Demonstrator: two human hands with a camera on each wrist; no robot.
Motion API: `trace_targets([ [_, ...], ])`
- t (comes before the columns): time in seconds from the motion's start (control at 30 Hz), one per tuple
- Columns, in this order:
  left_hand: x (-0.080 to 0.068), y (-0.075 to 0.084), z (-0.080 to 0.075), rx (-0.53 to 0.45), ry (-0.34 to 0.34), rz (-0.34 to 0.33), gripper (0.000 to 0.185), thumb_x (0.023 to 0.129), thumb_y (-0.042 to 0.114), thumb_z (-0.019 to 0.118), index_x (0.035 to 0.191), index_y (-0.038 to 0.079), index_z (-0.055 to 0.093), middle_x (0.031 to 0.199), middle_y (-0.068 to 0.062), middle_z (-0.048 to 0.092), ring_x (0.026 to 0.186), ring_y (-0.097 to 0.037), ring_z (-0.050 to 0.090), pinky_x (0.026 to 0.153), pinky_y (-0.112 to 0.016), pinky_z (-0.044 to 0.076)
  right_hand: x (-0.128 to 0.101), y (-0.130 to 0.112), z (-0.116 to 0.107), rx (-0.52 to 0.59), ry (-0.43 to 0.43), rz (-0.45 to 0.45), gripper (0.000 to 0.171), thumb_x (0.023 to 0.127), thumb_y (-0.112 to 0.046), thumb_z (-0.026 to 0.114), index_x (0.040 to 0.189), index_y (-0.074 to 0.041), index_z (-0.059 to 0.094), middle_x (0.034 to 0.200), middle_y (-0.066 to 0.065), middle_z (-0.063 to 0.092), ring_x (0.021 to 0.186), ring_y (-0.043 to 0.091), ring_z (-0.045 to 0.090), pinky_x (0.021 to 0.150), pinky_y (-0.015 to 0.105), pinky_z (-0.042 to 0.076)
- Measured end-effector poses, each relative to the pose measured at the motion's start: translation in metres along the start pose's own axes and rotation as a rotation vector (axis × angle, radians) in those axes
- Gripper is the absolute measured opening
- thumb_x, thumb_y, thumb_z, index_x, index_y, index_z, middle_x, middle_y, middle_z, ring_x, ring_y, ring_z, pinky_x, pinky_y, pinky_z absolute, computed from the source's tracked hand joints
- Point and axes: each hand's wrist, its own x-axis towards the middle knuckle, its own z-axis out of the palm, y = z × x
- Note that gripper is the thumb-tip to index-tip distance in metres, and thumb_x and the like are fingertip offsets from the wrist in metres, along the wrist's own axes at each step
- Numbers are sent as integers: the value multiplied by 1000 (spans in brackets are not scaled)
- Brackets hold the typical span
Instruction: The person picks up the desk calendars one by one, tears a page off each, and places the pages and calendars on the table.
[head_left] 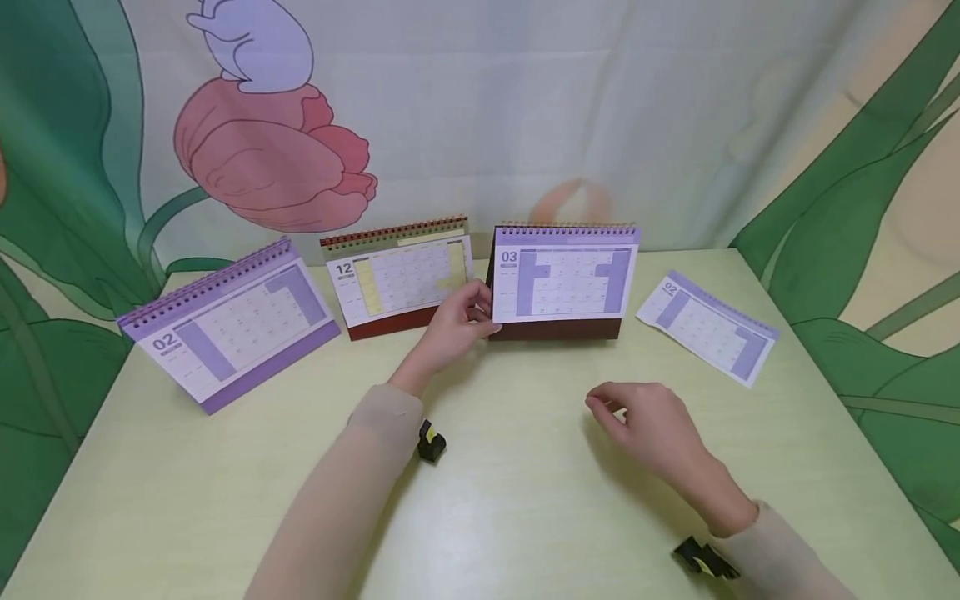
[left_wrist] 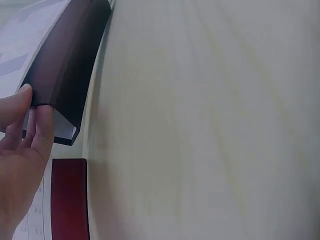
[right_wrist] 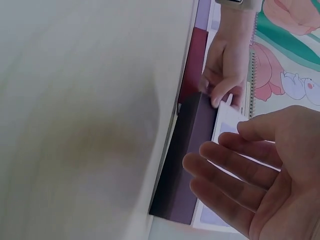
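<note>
Printed backdrop [head_left: 450,125] with green leaves, a pink flower and a white rabbit hangs behind the work area. Below it is a pale yellow-green table [head_left: 525,492]. Three desk calendars are set along the rear of the table:

- Left: purple calendar [head_left: 232,325], page 02, turned at an angle.
- Center right: brown-based calendar [head_left: 566,283], page 03, facing the person, coil binding at the top.
- Between these two: red-based calendar [head_left: 397,275], page 12.

Left hand [head_left: 455,321]: pinches the lower left corner of the brown-based calendar, thumb on the front, fingers tucked behind the edge. Right hand [head_left: 656,425]: holds nothing; fingers loosely bent and apart from one another in the right wrist view, positioned in front of the brown-based calendar and not touching it. Loose sheet [head_left: 708,325], marked 02: lies at a slant on the table, just right of the brown-based calendar. One small black device [head_left: 431,443] is beside the left cuff; a second black device [head_left: 703,558] is beside the right cuff.
</note>
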Motion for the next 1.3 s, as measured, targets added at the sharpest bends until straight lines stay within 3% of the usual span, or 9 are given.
trace_targets([
  [0.33,21,-3,9,275,34,-41,26,86,-15,72,97,-4,52,95,-14,59,89,-24,61,80,-34,54,0,1,2,24,-83,22,9,95,-15,73,100,-11,79,93,-1,77,80,14,72,67,35,57],
  [0.6,28,-2,14,549,79,-95,24,87,-8,76,94,3,55,87,-9,60,83,-23,57,73,-33,50,-1,2,0,44,-129,0,10,96,-15,71,101,-11,79,93,-3,76,80,13,72,69,36,58],
  [0.77,30,3,14,614,90,-113,21,90,-8,71,101,2,57,91,-11,61,85,-25,56,75,-36,50,-1,2,0,54,-142,-1,11,96,-15,71,101,-11,79,93,-3,76,79,12,72,70,36,58],
  [1.03,33,3,12,710,54,-132,37,90,-9,71,124,-2,59,119,-18,67,110,-29,63,97,-40,51,-1,1,-3,77,-174,18,13,97,-15,70,103,-8,78,94,0,77,79,12,71,71,37,59],
  [1.3,30,2,10,663,-2,-162,36,88,-8,72,121,-5,60,106,-16,69,96,-28,66,86,-36,55,-4,4,-2,82,-183,33,11,97,-15,70,102,-10,78,94,-2,76,79,11,71,71,36,58],
])
